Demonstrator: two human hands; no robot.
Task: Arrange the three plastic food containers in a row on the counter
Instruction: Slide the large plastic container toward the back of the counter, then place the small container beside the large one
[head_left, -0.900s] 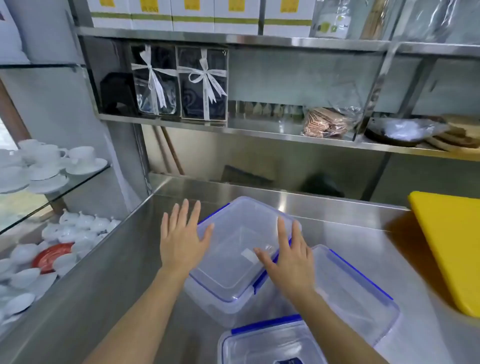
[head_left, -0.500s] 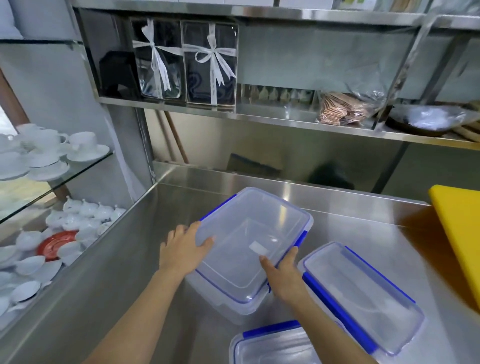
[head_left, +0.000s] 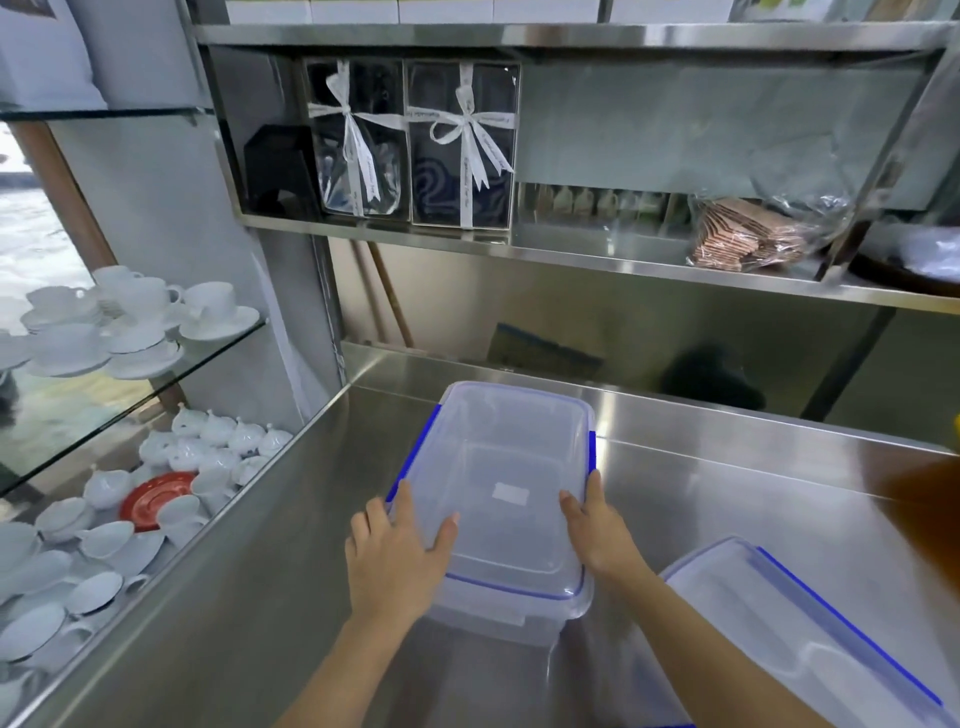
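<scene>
Fingers (head_left: 375, 525) of the left hand (head_left: 392, 564) are wrapped over the near-left edge of the first container (head_left: 498, 499), thumb laid on its clear lid; fingers (head_left: 592, 491) of the right hand (head_left: 597, 535) are pressed against its right edge by the blue clip, thumb on the lid. So the container is clamped between both hands; neither hand is spread open. It cannot be told whether it is lifted or resting on the counter (head_left: 249, 597), though its base looks to be touching the steel. The container is seen near the counter's back upstand, long axis running away from the person. A second container (head_left: 789, 634) lies to the right of the first and nearer the person, turned at an angle, close but apart. The third is barely in frame, only a blue sliver at the bottom edge. Step in hand is judged as placing or squaring the first container as the row's start. Next, release is called for, then the second container brought alongside and turned parallel to the first.
</scene>
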